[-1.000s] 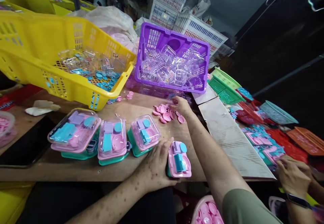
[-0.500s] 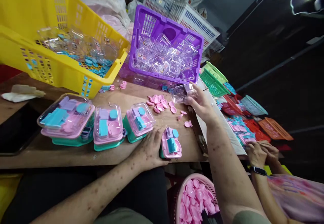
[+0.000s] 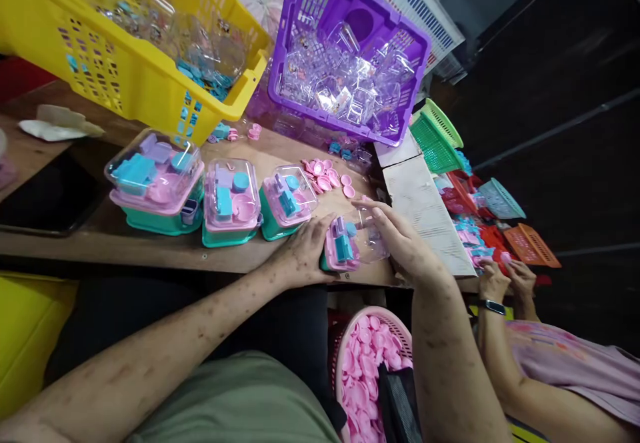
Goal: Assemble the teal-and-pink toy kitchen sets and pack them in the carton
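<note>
My left hand (image 3: 309, 248) is wrapped round the left side of a small toy kitchen box (image 3: 343, 243) at the table's front edge. The box has a green base and a pink top with blue and lilac parts, and no cover on it. Right beside it, my right hand (image 3: 407, 243) grips a clear plastic lid (image 3: 371, 235), tilted at the box's right edge. Three similar boxes with clear lids stand in a row to the left: a large one (image 3: 156, 183), a middle one (image 3: 231, 203) and a nearer one (image 3: 289, 201).
Behind stand a yellow crate (image 3: 150, 76) and a purple crate (image 3: 345, 123) of clear lids. Loose pink pieces (image 3: 325, 175) lie on the table. A pink basket (image 3: 345, 349) of pink parts sits below. At right, a co-worker's hands (image 3: 505, 279) handle parts.
My right hand has brought the clear lid from near the purple crate down to the box's right side. My left hand still holds the box. The camera view has shifted.
</note>
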A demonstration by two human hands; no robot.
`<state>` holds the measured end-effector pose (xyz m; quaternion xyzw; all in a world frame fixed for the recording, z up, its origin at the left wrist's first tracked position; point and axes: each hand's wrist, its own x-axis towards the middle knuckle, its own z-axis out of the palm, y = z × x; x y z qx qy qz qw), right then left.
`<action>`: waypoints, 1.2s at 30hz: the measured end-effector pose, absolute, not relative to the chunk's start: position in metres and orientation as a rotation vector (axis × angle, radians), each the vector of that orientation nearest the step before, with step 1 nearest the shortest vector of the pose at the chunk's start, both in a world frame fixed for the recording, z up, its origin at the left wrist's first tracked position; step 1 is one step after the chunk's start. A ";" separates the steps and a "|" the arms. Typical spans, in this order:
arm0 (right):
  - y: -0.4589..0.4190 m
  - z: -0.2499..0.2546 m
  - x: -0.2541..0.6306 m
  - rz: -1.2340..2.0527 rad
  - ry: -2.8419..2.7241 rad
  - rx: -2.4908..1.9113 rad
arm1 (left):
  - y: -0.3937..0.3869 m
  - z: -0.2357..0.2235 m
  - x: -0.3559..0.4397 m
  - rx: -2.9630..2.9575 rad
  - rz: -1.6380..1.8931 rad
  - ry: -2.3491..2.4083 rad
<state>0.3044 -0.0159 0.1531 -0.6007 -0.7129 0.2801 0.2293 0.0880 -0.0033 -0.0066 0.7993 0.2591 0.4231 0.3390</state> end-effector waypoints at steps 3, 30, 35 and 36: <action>-0.031 0.135 0.305 0.712 -1.929 -1.672 | -0.004 -0.008 0.090 2.043 1.106 0.679; -0.033 0.158 0.248 -0.108 -2.438 -1.439 | -0.004 -0.008 0.098 1.913 1.149 0.701; -0.038 0.158 0.244 -0.198 -2.441 -1.474 | -0.006 -0.003 0.097 1.930 1.103 0.731; -0.038 0.158 0.244 -0.209 -2.441 -1.476 | -0.006 -0.002 0.097 1.934 1.098 0.741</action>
